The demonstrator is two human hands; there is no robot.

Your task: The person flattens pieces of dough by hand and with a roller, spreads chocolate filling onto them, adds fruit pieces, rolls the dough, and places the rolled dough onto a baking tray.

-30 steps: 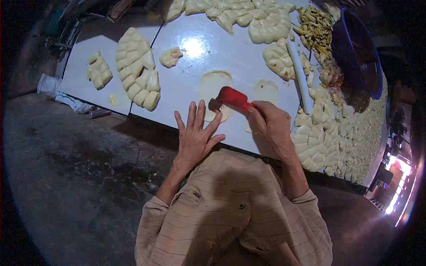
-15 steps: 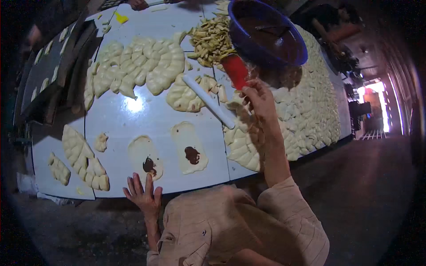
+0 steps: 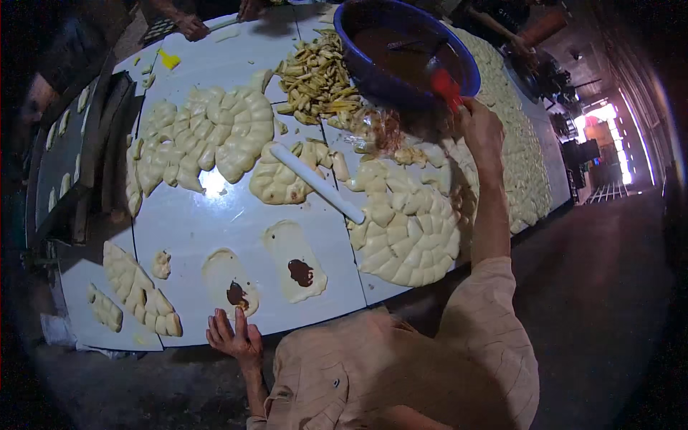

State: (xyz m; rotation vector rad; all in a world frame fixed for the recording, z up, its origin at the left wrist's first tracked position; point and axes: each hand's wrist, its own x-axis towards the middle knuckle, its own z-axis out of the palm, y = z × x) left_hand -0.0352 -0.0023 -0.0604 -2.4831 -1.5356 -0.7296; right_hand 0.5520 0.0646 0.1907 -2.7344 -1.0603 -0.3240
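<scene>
We seem to be scooping brown filling point(image 3: 383, 61) from the blue basin point(image 3: 352, 61), top centre, our right hand point(image 3: 481, 132) gripping the red scraper point(image 3: 446, 86) within its rim. Our left hand point(image 3: 240, 340), holding nothing, spreads at the left dough strip point(image 3: 218, 269), lower left; the next move likely calls for a level lift.

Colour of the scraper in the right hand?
Scraper: red, best seen in the head view.

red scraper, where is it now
In the head view, the red scraper is upper right of centre, held in the right hand over the blue basin's rim.
</scene>
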